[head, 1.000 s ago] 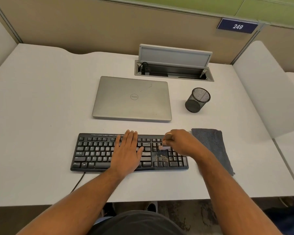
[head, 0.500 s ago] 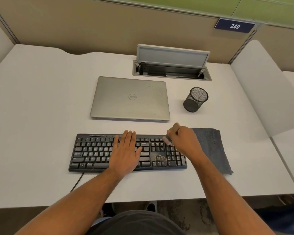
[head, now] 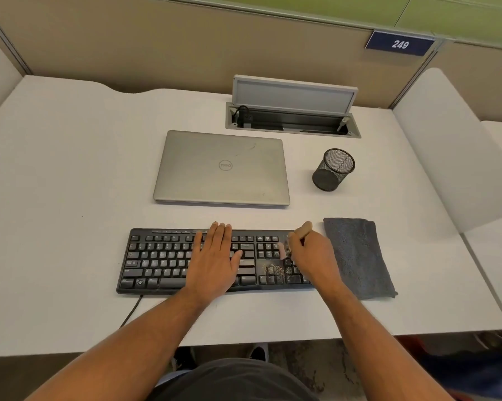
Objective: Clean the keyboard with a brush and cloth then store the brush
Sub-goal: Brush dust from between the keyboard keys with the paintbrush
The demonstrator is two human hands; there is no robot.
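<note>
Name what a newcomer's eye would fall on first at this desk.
Two bare hands over the black keyboard: the left hand lies flat on its middle keys, the right hand grips a brush at the number pad. Crumbs sit there; a grey cloth lies just right.

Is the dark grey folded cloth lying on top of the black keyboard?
No, the dark grey folded cloth lies on the white desk beside the black keyboard's right end.
</note>
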